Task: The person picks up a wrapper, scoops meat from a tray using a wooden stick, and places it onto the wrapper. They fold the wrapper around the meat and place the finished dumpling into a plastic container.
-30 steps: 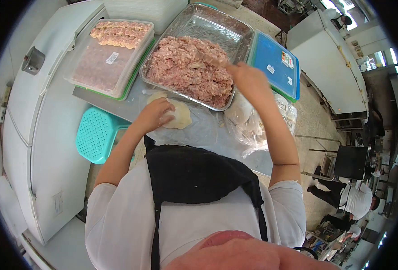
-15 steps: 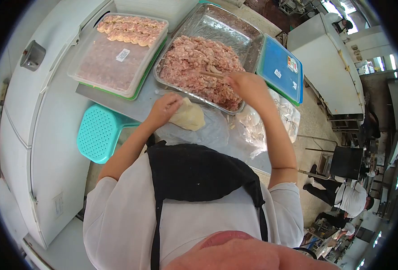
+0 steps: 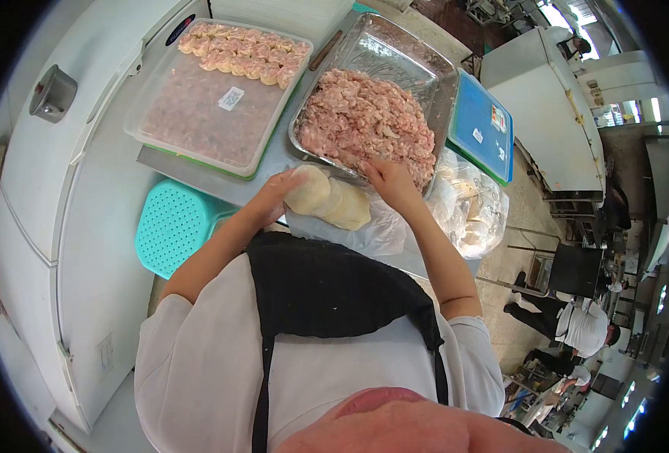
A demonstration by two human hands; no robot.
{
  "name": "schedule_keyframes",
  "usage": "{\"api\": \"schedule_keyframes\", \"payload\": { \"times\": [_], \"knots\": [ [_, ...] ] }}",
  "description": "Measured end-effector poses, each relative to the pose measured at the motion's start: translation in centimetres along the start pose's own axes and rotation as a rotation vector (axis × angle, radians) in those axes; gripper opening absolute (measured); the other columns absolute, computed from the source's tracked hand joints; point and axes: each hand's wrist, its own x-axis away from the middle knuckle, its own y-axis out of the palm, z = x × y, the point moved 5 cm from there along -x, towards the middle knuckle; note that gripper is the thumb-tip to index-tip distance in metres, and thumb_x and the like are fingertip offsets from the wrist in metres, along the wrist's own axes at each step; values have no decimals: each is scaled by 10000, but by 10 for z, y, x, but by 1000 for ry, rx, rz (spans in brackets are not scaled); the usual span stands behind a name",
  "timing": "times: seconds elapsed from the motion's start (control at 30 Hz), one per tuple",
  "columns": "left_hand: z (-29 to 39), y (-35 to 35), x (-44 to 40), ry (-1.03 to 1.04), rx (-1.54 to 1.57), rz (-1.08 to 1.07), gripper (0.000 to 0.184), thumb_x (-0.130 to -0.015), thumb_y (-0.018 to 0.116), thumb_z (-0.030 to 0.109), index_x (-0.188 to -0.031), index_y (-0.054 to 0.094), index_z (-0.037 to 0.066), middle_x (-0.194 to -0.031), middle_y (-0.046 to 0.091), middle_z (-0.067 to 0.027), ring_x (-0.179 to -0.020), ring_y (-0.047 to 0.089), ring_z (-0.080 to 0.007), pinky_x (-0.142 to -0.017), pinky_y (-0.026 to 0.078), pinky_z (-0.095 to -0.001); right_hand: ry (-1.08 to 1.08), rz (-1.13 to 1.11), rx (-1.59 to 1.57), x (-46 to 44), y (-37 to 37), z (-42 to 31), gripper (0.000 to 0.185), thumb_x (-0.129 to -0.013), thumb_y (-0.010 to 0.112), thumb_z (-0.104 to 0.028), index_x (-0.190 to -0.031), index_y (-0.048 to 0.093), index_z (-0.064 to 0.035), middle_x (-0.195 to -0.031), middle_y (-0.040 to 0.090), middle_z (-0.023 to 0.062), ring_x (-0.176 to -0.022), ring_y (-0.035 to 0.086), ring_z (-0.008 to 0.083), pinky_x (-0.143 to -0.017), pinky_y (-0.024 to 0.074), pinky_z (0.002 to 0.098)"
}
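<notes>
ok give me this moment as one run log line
left hand: holding dough | right hand: at near rim of metal tray, grip unclear | minced meat: in tray | plastic bag: right of right hand

- Your left hand (image 3: 278, 190) grips the left end of the dough (image 3: 346, 206), which overlaps plastic (image 3: 372, 238).
- Your right hand (image 3: 389, 181) is at the near rim of the pan (image 3: 372, 47); whether it holds anything is unclear.
- Meat (image 3: 372, 113) fills the pan's near part, beyond your hands.
- Left of the pan you have a lidded box (image 3: 191, 124); right, a blue lid (image 3: 479, 124), with a bag (image 3: 469, 208) nearer you.
- Near left, below the table, stands a turquoise stool (image 3: 169, 226).
</notes>
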Motion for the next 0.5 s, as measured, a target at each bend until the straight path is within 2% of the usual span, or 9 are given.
{"api": "schedule_keyframes", "payload": {
  "times": [0.03, 0.1, 0.17, 0.27, 0.4, 0.47, 0.5],
  "knots": [
    [0, -2, -1, -1, 3, -2, 411, -953, 575, 285, -1256, 564, 8, -1154, 639, -86, -1049, 599, -150, -919, 467, -308, -54, 51, 113, -5, -10, -11, 302, -941, 520, -298, -814, 626, -46, -743, 642, 172, -714, 638, 366, -639, 504, 474],
    [1, -9, -5, 38, -291, 11, 410, -960, 562, 294, -1246, 576, 2, -1149, 641, -83, -1042, 600, -152, -933, 454, -308, -104, 100, 225, -18, -22, -26, 277, -934, 530, -287, -854, 641, -45, -759, 648, 173, -704, 634, 373, -647, 506, 465],
    [-4, -21, -15, 45, -303, 19, 408, -956, 567, 292, -1240, 580, -1, -1144, 643, -80, -1039, 601, -151, -936, 451, -307, -244, 159, 538, -29, -26, -41, 249, -925, 534, -275, -835, 619, -59, -760, 650, 155, -714, 643, 345, -630, 515, 450],
    [-6, -28, -18, 67, -284, 33, 402, -949, 575, 285, -1226, 587, -7, -1134, 646, -76, -1031, 601, -151, -936, 447, -303, -233, 98, 694, -29, 5, -43, 218, -893, 546, -237, -774, 630, -76, -735, 645, 114, -701, 668, 299, -603, 534, 425],
    [0, -18, -17, 87, -207, 62, 387, -945, 574, 273, -1212, 593, -6, -1121, 651, -81, -1024, 604, -151, -923, 450, -297, -169, 65, 492, -21, 12, -42, 252, -912, 527, -238, -760, 626, -64, -738, 644, 137, -756, 673, 301, -619, 530, 416],
    [-6, -19, -22, 69, -195, 62, 382, -947, 570, 274, -1207, 594, -4, -1117, 654, -87, -1027, 610, -162, -934, 454, -311, -128, 21, 122, -16, 13, -16, 284, -933, 532, -256, -772, 643, -51, -709, 624, 153, -741, 675, 255, -626, 510, 373],
    [-5, -14, -25, 53, -184, 59, 377, -948, 565, 276, -1202, 595, -1, -1113, 657, -92, -1030, 616, -173, -945, 457, -325, -129, 27, 126, -13, 12, -9, 284, -933, 532, -256, -772, 643, -51, -709, 624, 153, -741, 675, 255, -626, 510, 373]
  ]
}}
